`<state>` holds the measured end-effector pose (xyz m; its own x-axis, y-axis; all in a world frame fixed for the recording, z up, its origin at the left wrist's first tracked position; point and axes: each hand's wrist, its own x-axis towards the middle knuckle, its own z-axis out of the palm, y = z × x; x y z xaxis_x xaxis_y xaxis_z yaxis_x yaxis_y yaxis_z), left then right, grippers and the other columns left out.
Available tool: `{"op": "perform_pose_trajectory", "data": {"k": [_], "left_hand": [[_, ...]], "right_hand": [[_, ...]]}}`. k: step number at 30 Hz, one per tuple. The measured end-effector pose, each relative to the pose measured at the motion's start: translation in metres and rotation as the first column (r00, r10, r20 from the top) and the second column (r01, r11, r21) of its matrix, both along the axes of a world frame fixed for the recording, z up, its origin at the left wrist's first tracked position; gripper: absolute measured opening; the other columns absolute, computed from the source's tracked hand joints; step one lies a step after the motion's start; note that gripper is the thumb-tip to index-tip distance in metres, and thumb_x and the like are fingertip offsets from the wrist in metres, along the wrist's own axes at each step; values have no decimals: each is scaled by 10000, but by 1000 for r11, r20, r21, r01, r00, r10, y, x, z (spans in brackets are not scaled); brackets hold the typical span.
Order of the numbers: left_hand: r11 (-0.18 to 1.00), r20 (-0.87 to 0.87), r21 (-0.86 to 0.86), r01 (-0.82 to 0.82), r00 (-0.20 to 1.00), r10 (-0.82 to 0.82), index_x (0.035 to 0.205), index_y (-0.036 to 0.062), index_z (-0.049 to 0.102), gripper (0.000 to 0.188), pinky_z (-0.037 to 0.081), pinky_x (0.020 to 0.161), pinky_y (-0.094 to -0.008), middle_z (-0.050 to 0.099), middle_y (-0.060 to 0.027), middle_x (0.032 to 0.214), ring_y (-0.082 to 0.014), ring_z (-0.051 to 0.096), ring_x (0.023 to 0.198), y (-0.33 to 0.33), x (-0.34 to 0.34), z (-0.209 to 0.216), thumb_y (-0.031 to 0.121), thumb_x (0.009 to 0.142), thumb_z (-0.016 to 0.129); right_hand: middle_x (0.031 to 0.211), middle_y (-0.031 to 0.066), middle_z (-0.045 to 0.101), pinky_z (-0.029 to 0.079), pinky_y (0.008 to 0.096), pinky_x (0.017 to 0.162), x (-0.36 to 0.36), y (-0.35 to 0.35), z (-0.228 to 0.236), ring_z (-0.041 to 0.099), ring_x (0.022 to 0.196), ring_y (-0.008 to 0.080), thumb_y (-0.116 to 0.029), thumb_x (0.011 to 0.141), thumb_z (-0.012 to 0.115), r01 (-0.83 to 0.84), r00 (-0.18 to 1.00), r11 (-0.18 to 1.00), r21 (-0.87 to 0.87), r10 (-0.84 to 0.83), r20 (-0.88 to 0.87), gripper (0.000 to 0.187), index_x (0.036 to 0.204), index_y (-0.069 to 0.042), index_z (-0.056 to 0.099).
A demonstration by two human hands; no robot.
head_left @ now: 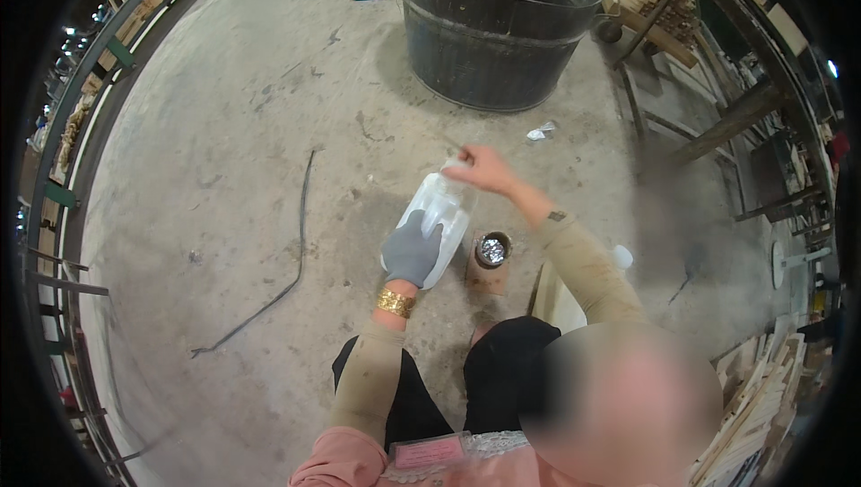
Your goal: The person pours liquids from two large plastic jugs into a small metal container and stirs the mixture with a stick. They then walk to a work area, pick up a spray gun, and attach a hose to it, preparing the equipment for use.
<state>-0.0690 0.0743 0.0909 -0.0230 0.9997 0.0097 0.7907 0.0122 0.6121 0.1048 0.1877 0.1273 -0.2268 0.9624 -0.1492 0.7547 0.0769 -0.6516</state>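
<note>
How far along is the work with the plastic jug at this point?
Already done: a small open can stands on the concrete floor beside the translucent plastic jug. In hand: the gloved left hand steadies the jug while the right hand grips its top. Left: nothing is pouring.

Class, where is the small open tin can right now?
The tin can stands on the concrete floor near frame centre, just right of the white plastic jug.
</note>
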Motion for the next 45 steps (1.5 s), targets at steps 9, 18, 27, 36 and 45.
{"op": "perform_pose_trajectory", "data": {"k": [9, 18, 27, 36, 45], "left_hand": [[979, 3, -173, 103, 995, -104, 968, 58, 539, 391, 475, 609, -421, 622, -188, 746, -345, 608, 668, 11, -6, 10, 380, 757, 609], [836, 401, -481, 264, 914, -57, 875, -26, 533, 390, 445, 476, -277, 566, -76, 638, -121, 544, 506, 46, -11, 38, 323, 752, 655], [781, 142, -323, 534, 843, -518, 795, -7, 598, 359, 369, 432, -238, 509, -2, 551, -64, 448, 455, 90, -26, 51, 347, 772, 652], [717, 209, -415, 559, 826, -523, 886, -12, 614, 403, 440, 593, -319, 608, -132, 693, -198, 571, 613, 99, -53, 57, 373, 768, 620], [723, 256, -319, 613, 790, -557, 899, -14, 609, 403, 445, 613, -328, 617, -144, 721, -222, 589, 652, 104, -115, 32, 369, 771, 614]], "right_hand": [[1038, 217, 593, 439, 384, 836, 118, 48, -107, 566, 982, 334, -458, 634, 686, 412, 911, 909, -55, -412, 16, 666, 1096, 5, 557], [1104, 267, 538, 419, 438, 868, 119, -4, -176, 524, 1041, 365, -404, 772, 577, 775, 630, 609, -170, -765, 135, 608, 1218, -14, 438], [935, 225, 603, 438, 441, 807, 76, -146, -166, 559, 925, 389, -213, 830, 473, 801, 587, 589, -111, -808, -52, 315, 1043, 8, 543], [843, 227, 603, 446, 406, 723, 83, -205, -85, 573, 826, 390, -219, 820, 496, 789, 595, 595, -154, -802, -51, 250, 913, -7, 588], [814, 203, 615, 455, 395, 681, 124, -262, 26, 593, 777, 331, -325, 768, 600, 856, 324, 359, 372, -933, 153, 336, 881, -9, 604]]}}
